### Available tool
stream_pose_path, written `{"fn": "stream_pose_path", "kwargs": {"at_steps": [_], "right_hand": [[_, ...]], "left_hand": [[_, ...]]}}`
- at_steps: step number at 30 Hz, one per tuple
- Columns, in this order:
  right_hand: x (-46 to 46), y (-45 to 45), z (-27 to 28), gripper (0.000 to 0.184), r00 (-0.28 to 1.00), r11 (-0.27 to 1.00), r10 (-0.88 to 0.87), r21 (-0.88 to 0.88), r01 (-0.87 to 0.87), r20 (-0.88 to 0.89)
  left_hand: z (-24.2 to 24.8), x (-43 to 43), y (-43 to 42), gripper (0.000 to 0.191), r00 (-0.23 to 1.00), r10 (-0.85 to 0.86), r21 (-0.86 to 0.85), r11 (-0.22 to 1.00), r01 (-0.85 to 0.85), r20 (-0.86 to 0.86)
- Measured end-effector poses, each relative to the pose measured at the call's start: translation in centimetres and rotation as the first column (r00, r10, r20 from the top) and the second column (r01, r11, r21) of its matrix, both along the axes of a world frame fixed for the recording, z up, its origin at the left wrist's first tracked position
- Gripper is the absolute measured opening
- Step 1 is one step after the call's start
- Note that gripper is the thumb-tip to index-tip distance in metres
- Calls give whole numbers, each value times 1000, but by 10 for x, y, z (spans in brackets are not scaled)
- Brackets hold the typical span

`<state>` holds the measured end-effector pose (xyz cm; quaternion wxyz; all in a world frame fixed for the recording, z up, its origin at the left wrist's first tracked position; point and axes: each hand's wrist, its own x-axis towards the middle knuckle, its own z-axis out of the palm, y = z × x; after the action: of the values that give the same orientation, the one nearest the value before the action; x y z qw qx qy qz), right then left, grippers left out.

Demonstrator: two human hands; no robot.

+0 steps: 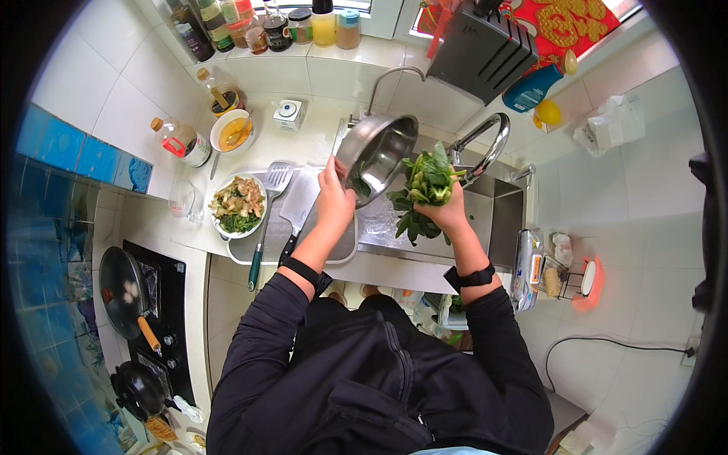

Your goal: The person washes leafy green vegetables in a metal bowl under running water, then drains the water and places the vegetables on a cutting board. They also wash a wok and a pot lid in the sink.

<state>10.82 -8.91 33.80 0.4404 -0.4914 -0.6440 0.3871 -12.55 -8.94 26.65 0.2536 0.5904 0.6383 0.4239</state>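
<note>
My left hand (336, 196) grips the rim of a stainless steel bowl (369, 145), which is tilted on its side with its mouth facing right. A green leaf (362, 181) clings inside the bowl near the rim. In my right hand (449, 207) is a bunch of leafy greens (429, 179), stems up and leaves hanging down over the sink (387, 230). Just behind the greens a chrome faucet (495, 133) curves over the basin. To the left, a cleaver (301, 202) and a slotted spatula (277, 179) lie on a grey cutting board (335, 244).
Left of the board stand a plate of cooked vegetables (238, 206), a glass cup (186, 200) and a bowl of yellow liquid with a spoon (230, 133). A wok (122, 293) sits on the stove (179, 330). A knife block (483, 54) rises behind the sink; a wipes pack (528, 267) hangs at right.
</note>
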Motion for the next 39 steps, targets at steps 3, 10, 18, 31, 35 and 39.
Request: {"fn": "stream_pose_path", "kwargs": {"at_steps": [3,10,18,31,35,39], "right_hand": [[-12,-3,-3,70,995,997,46,51,-50,84],[-61,-12,-55,65,768,890,271,152,-429,581],[-140,-11,-142,49,524,867,250,53,-495,814],[-152,-32,-106,77,554,919,85,150,-365,828],[-120,-47,-73,16,824,958,3,234,-164,567],[-98,2,-67,14,800,892,-394,399,214,451]], "left_hand": [[-14,-16,17,75,987,37,-138,990,-16,154],[-3,-61,48,63,808,147,-343,937,72,570],[27,-73,50,61,785,170,-428,894,131,596],[19,-62,36,65,778,57,-332,922,200,626],[22,-54,25,63,763,93,-350,919,181,640],[19,-42,15,65,790,12,-280,938,204,613]]}}
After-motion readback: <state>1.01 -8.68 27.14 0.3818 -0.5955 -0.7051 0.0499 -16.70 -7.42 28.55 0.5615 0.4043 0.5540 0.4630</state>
